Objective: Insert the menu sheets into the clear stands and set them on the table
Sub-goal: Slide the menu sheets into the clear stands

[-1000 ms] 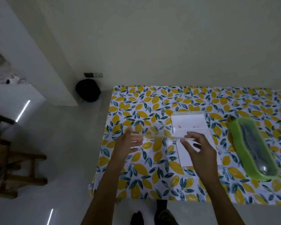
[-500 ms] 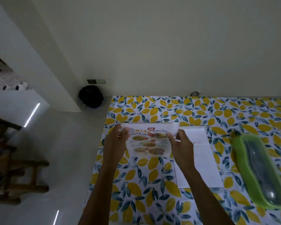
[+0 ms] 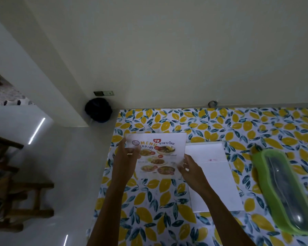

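Lemon-print tablecloth (image 3: 158, 201), cream wall (image 3: 167, 50) behind. Left hand (image 3: 126, 157) and right hand (image 3: 190, 167) pinch opposite edges of printed colour menu sheet (image 3: 160, 157) between them, likely to hold it flat for insertion; clear stand indiscernible.

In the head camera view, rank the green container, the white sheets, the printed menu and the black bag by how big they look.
1. green container and white sheets, too alike to rank
2. printed menu
3. black bag, though it is farthest away
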Available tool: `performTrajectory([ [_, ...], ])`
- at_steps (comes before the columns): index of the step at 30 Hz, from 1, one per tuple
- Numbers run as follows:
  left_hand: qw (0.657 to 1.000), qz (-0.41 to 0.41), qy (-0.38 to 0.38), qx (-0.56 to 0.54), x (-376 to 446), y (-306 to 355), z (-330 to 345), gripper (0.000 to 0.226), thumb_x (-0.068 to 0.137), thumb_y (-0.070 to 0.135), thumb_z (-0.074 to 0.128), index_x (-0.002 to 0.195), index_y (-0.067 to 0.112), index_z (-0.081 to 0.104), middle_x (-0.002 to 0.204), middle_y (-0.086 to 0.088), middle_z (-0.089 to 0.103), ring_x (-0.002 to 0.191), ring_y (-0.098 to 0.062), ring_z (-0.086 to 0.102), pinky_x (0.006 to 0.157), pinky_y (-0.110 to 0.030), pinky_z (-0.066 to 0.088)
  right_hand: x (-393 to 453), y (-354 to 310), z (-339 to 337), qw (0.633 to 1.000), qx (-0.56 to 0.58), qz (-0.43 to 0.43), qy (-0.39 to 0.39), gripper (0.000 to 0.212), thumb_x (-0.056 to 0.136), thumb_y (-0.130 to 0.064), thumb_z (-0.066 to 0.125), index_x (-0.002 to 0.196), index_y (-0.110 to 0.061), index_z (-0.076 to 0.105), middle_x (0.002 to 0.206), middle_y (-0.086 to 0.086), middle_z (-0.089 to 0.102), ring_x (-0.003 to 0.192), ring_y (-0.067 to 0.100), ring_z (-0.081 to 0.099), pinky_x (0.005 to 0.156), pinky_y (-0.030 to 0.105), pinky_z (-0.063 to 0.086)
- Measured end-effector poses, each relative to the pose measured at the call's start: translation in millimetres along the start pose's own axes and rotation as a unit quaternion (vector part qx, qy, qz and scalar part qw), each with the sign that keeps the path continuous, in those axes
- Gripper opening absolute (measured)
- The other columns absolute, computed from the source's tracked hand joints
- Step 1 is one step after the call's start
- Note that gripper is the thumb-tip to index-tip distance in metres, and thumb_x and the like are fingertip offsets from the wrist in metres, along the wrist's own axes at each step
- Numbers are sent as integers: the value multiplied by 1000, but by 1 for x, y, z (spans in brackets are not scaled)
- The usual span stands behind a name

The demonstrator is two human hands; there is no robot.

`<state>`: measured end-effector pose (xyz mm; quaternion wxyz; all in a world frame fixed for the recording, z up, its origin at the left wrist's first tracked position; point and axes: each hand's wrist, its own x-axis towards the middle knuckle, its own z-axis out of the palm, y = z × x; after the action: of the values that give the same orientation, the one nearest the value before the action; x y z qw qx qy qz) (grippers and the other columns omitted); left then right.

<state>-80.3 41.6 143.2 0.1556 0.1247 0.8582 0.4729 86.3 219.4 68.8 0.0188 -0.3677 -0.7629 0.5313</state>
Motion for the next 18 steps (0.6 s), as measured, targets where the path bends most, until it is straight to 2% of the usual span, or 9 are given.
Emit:
performTrajectory([
  [4,1000,2,-13,-10,0,3,-2,67,96,37,62,151,20,28,86,17,70,71,6,71,56,-13,45,-3,-8,-1,999,29,12,1,66,94,-33,65,152,-24,36,148,6,53,134,26,53,105,44,49],
  [9,999,-9,-3,-33,-11,1,-4,83,94,43,63,157,24,12,93,10,74,85,-11,74,71,-30,54,-12,-14,-1,997,67,22,34,62,94,-30,66,148,-23,39,146,7,55,129,26,57,101,40,50],
  [12,1000,6,10,-18,-21,-6,-6,85,94,41,63,158,21,10,99,2,75,87,-13,73,77,-36,55,-20,-14,-1,993,75,56,77,62,93,-35,66,148,-21,38,146,8,55,124,26,60,86,32,51],
  [15,999,27,-2,-24,-36,-18,-6,85,95,40,62,158,17,10,97,0,74,85,-10,72,70,-30,54,-35,-11,-3,990,72,68,101,59,95,-34,64,146,-20,40,143,8,56,110,22,62,66,17,43],
  [18,999,34,-39,-13,-61,-37,3,77,96,38,61,156,10,20,98,2,73,83,-6,69,65,-21,50,-59,1,-7,988,58,82,114,55,96,-31,63,145,-20,41,139,8,59,92,15,59,64,16,42],
])
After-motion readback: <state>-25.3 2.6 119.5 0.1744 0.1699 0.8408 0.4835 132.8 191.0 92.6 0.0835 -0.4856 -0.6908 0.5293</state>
